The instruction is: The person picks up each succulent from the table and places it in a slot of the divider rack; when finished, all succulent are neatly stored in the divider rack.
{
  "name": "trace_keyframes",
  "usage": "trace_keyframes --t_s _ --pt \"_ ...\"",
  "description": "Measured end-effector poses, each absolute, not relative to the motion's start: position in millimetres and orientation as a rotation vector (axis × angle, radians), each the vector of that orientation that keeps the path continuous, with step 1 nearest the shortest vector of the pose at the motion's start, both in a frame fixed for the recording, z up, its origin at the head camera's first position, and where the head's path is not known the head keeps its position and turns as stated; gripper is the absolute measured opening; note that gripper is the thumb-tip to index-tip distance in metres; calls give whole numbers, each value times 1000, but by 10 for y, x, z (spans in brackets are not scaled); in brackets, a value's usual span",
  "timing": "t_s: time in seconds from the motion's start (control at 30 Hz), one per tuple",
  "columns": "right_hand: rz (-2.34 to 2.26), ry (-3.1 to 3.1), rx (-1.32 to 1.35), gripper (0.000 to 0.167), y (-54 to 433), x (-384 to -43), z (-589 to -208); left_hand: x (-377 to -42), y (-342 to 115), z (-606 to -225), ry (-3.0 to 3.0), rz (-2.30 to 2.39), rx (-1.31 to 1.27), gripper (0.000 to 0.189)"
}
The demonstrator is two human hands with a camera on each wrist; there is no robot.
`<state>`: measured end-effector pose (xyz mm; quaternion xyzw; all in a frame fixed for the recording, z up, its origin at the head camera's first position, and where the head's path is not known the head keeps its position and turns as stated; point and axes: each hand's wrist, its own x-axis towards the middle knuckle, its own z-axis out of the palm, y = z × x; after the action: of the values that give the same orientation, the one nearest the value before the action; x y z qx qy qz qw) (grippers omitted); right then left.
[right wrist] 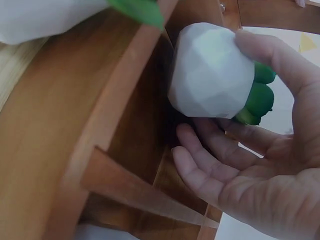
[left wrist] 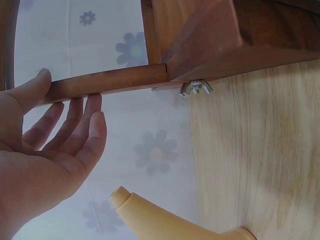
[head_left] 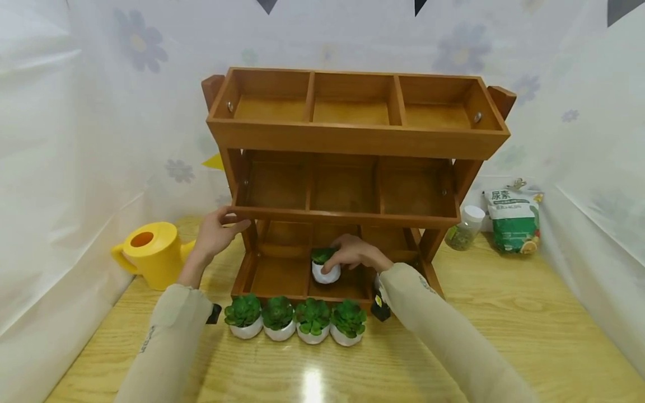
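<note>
My right hand (head_left: pixel 354 253) holds a potted succulent (head_left: pixel 325 273) in the bottom tier's middle compartment. In the right wrist view, the thumb lies on the rim side of its white faceted pot (right wrist: pixel 212 72), and the other fingers curl around the far side near the green leaves (right wrist: pixel 260 97). The left hand (head_left: pixel 216 235) is at the left side of the three-tier wooden plant stand (head_left: pixel 353 140). In the left wrist view, its thumb and fingers lie on opposite sides of a wooden side bar (left wrist: pixel 120 80). The right sleeve hides part of the bottom right compartment.
Several potted succulents (head_left: pixel 313 320) stand in a row before the stand. A yellow watering can (head_left: pixel 158 254) is at the left. Behind the right side are a white-lidded jar (head_left: pixel 466 228) and a green and white bag (head_left: pixel 514 221). A wing nut (left wrist: pixel 196 87) juts from the stand.
</note>
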<state>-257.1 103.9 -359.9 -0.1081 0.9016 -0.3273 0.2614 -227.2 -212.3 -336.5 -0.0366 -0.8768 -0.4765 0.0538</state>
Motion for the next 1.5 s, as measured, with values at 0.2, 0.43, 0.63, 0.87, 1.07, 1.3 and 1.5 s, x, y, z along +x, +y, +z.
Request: trace_keyframes --t_s 0.2,0.43,0.63,0.87,1.07,1.3,1.5 --pt "-791 2449 -384 81 1006 -2584 -3598 -2262 -2123 -3336 -2669 -1432 -108 50" --pt "-649 2477 -508 79 1001 -2582 -3531 -2280 -2121 -3329 -2658 -1425 -124 50" --pt "-495 2522 -604 78 984 -2585 -3494 -2276 -2126 -3319 -2659 -1432 -119 50" --pt "-408 2539 -634 83 985 -2562 -3509 -2270 -2118 -3315 -2662 -1440 -116 51" --pt "-461 2499 -638 80 1051 -2534 -3411 -2279 -2115 -3315 -2668 -1448 -117 52" --pt "-620 2455 -628 64 1175 -2459 -3209 -2276 -2123 -3323 -2680 -1446 -119 52" --pt "-777 2456 -687 54 1295 -2308 -3080 -2246 -2107 -3332 -2681 -1443 -107 52"
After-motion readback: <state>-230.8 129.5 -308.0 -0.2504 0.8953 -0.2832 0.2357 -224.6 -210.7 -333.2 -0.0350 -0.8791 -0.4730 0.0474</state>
